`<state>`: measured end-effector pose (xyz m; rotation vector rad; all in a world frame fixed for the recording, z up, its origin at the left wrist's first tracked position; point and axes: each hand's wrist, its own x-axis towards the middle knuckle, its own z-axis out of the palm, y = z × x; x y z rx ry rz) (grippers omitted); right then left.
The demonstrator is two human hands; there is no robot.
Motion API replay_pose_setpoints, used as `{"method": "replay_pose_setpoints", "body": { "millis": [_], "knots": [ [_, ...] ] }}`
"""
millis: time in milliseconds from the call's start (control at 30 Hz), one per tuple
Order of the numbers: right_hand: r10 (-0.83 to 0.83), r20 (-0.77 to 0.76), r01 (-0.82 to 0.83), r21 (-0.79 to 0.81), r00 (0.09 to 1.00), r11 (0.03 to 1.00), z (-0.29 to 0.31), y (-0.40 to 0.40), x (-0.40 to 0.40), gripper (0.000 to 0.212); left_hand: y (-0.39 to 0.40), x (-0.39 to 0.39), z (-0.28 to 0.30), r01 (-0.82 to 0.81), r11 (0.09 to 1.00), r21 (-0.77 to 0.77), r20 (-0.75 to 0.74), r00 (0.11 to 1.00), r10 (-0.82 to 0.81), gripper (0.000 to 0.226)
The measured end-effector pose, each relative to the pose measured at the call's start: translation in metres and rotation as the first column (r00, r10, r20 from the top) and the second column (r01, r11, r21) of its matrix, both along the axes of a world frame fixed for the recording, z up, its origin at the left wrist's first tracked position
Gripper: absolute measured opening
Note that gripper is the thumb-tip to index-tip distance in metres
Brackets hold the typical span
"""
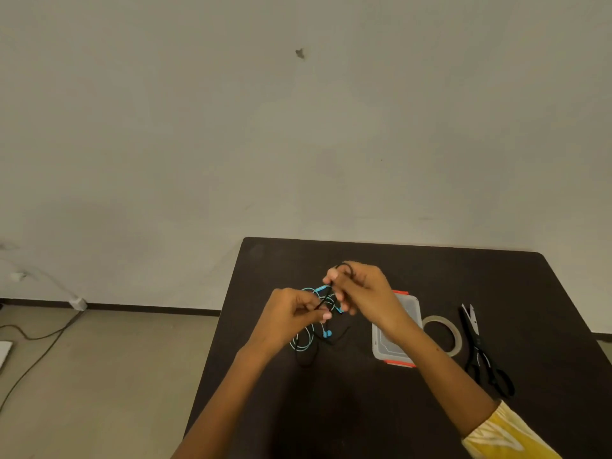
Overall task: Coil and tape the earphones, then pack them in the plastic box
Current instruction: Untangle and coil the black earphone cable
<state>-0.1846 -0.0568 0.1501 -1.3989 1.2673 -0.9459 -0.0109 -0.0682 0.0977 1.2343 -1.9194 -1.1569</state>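
Observation:
Blue earphones (326, 333) with a blue and black cable (303, 344) hang tangled above the dark table (381, 409). My left hand (291, 314) pinches a stretch of the black cable. My right hand (359, 288), a little higher and farther back, holds a loop of black cable wound round its fingers. Loose loops and one earbud dangle below both hands onto the table. The clear plastic box (387, 349) with red clips lies just right of the cable, partly hidden under my right wrist.
A roll of tape (443, 336) lies flat to the right of the box. Black scissors (480, 352) lie beyond it near the table's right side. On the floor to the left run a dark cord (36, 356) and a white plug (77, 303).

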Motion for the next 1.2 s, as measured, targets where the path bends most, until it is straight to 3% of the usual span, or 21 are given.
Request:
{"method": "replay_pose_setpoints", "body": {
  "millis": [133, 233, 333, 400, 433, 533, 667, 833, 967, 1100, 1200],
  "knots": [
    [-0.100, 0.174, 0.097, 0.030, 0.980, 0.995, 0.011, 0.005, -0.026, 0.025, 0.005, 0.019, -0.011, -0.056, 0.996, 0.063, -0.024, 0.998, 0.057, 0.006],
    [-0.188, 0.177, 0.183, 0.044, 0.966, 0.982, 0.014, 0.006, -0.047, 0.029, 0.006, 0.033, -0.013, -0.139, 0.985, 0.104, -0.043, 0.989, 0.144, 0.007],
    [-0.204, -0.121, 0.201, -0.032, 0.972, 0.979, 0.011, 0.006, -0.059, 0.040, 0.003, 0.034, -0.005, -0.179, 0.981, 0.081, -0.091, 0.978, 0.186, 0.005],
    [-0.082, -0.400, 0.039, -0.113, 0.913, 0.993, 0.012, 0.007, -0.062, 0.036, 0.000, 0.026, 0.008, -0.148, 0.989, 0.019, -0.078, 0.986, 0.149, 0.005],
    [0.009, -0.465, -0.064, -0.102, 0.885, 0.993, 0.014, 0.009, -0.059, 0.033, -0.002, 0.019, 0.015, -0.115, 0.993, -0.016, -0.056, 0.992, 0.114, 0.006],
    [0.171, -0.510, -0.210, -0.019, 0.843, 0.978, 0.020, 0.013, -0.039, 0.055, -0.004, -0.005, 0.036, -0.010, 0.988, -0.157, 0.033, 0.999, 0.015, 0.008],
    [0.093, -0.705, -0.235, -0.107, 0.703, 0.966, 0.028, 0.008, -0.019, 0.026, -0.004, -0.022, 0.051, 0.031, 0.969, -0.247, 0.107, 0.994, -0.005, 0.008],
    [0.161, -0.695, -0.296, -0.078, 0.701, 0.952, 0.040, 0.004, -0.028, 0.026, 0.000, -0.013, 0.044, -0.003, 0.989, -0.146, -0.010, 1.000, 0.002, 0.006],
    [0.207, -0.591, -0.306, -0.071, 0.780, 0.949, 0.039, 0.006, -0.031, 0.030, -0.003, -0.007, 0.027, 0.042, 0.988, -0.151, 0.094, 0.995, -0.028, 0.005],
    [-0.022, -0.484, -0.129, -0.276, 0.875, 0.952, 0.041, 0.004, -0.046, 0.021, -0.012, 0.010, -0.001, -0.053, 0.993, -0.103, 0.241, 0.968, 0.076, 0.005],
    [-0.206, -0.344, 0.051, -0.409, 0.916, 0.911, 0.042, 0.001, -0.059, 0.024, -0.020, 0.019, -0.009, -0.168, 0.983, -0.073, 0.202, 0.963, 0.179, 0.009]
  ]
}}
